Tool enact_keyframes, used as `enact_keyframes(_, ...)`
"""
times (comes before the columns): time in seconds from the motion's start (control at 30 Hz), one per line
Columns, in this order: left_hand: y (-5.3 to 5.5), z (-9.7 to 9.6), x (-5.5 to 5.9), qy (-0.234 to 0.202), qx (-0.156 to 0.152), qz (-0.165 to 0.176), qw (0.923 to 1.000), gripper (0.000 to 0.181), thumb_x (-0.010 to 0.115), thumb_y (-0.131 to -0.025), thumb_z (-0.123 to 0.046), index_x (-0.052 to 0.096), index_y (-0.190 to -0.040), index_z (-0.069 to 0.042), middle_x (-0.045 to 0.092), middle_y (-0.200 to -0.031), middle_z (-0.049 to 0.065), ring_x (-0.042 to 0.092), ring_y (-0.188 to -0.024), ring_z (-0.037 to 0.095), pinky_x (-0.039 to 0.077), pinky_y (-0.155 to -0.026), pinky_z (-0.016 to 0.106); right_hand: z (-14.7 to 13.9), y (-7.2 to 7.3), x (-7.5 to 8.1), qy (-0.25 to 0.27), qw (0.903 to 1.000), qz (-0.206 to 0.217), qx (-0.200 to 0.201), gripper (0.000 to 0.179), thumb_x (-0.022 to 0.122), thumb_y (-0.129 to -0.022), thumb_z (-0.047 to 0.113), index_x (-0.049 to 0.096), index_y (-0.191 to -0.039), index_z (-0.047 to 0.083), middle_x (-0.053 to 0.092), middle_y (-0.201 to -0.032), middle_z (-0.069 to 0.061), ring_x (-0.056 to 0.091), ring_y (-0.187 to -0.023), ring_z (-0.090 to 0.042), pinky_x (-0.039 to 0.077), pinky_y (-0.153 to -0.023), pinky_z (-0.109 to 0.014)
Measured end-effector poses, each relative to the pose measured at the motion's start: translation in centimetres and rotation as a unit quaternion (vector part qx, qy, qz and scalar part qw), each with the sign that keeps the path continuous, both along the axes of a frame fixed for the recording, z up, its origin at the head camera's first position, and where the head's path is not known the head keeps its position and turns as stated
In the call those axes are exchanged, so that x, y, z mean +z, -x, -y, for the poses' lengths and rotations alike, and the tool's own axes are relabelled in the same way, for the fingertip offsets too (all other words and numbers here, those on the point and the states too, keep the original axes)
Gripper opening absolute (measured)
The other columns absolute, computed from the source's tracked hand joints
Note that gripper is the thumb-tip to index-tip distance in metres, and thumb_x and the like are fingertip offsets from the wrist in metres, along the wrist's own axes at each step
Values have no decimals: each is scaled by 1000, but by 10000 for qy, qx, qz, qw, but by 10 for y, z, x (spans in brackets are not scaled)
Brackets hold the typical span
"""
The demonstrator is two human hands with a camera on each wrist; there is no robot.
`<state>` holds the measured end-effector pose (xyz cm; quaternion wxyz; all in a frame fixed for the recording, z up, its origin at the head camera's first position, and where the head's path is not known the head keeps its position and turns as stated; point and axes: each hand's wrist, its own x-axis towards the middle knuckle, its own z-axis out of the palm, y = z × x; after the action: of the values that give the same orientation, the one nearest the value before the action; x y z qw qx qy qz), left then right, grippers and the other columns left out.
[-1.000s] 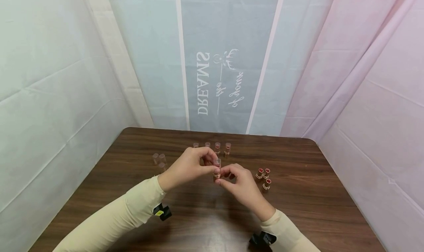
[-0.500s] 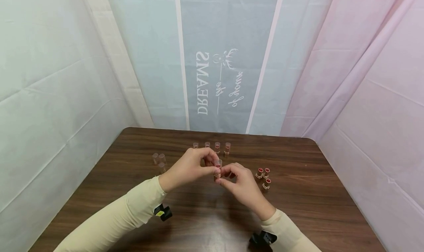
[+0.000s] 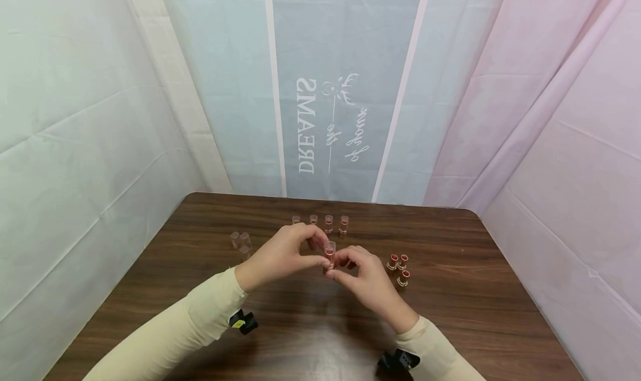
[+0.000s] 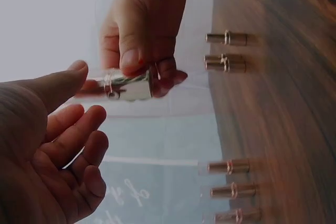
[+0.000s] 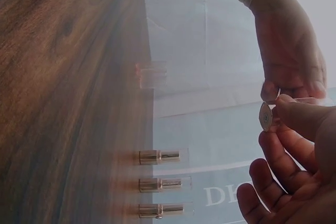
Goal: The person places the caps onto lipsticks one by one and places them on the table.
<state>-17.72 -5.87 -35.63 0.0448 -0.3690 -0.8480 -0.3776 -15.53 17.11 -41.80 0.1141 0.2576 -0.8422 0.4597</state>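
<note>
A lipstick tube (image 3: 330, 253) with a clear cap, red tip and shiny metallic base stands upright between both hands. My right hand (image 3: 368, 281) pinches its base between thumb and fingers; the right wrist view shows the round bottom (image 5: 266, 117). Around the capped end, my left hand (image 3: 280, 256) has its fingers loosely bent, thumb and fingertips spread right by the clear cap. In the left wrist view, a gap shows between the left fingers (image 4: 94, 121) and the tube. Three uncapped lipsticks (image 3: 403, 278) stand right of the right hand.
Behind the hands, several capped lipsticks (image 3: 344, 224) stand in a row near the far edge of the wooden table (image 3: 430, 325). Three loose clear caps (image 3: 245, 239) stand at the left, partly behind the left hand. Fabric walls (image 3: 240, 64) surround the table.
My left thumb has slid down and left off the tube's front, and the left hand has drawn slightly left. More of the lipstick shows. My right hand stays nearly still.
</note>
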Motion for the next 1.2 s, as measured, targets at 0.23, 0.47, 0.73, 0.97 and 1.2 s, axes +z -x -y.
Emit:
enact_keyframes(0.23,-3,24,-5,104,190,-374,9991,33,87,-83,-30,71,-109,-17,69,-102,-10,67,-94,13,56,-83,30,-1,1,6,3,10000,-47,-65,19,86,-85,24,72,-98,28,66,-91,15,64,-88,-15,56,-78,-36)
enact_keyframes(0.47,-9,50,-14,39,635,70,9979,29,85,-86,-32,68,-109,-29,67,-102,-18,65,-89,8,54,-72,27,-1,2,7,15,9999,58,-117,20,87,-84,23,72,-97,27,67,-93,12,66,-86,-15,56,-76,-32)
enact_keyframes(0.73,-14,72,-27,-59,837,325,9959,25,83,-89,-29,69,-110,-30,69,-99,-17,64,-84,4,52,-65,25,-1,4,3,147,9992,337,137,19,86,-85,20,72,-98,24,68,-91,10,64,-80,-12,56,-71,-30)
enact_keyframes(0.97,-14,82,-34,-114,909,500,9945,25,81,-90,-35,69,-111,-28,71,-100,-11,65,-83,6,53,-66,26,0,5,0,60,9984,536,197,18,84,-87,22,71,-98,28,67,-90,12,63,-79,-11,56,-71,-32)
enact_keyframes(1.2,-11,84,-32,-83,819,548,9951,23,79,-91,-37,69,-111,-29,72,-102,-7,65,-84,6,53,-66,27,-3,4,1,155,9985,509,98,19,85,-86,20,72,-98,27,68,-91,11,64,-80,-10,56,-71,-30)
